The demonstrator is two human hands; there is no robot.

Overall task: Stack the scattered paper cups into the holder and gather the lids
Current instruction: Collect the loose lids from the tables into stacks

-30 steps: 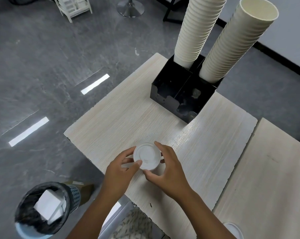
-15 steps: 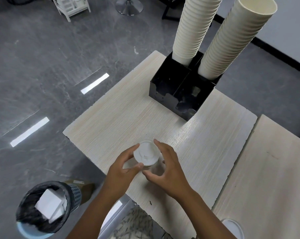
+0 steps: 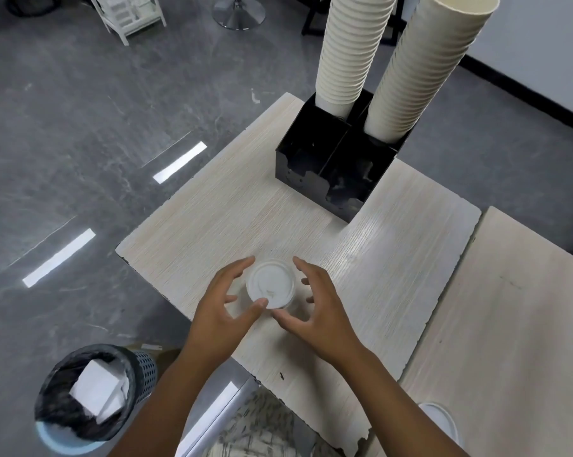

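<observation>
The left hand (image 3: 224,313), fingers spread and only its thumb touching, and the released right hand (image 3: 314,311) flank the stack of white lids (image 3: 271,289) on the near table (image 3: 212,222); square the stack gently, pressing evenly inward from both sides.

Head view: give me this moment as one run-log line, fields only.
lids: stack on table | left hand: open, thumb touching stack | right hand: open beside stack | holder: two cup stacks in rear compartments, front empty
</observation>
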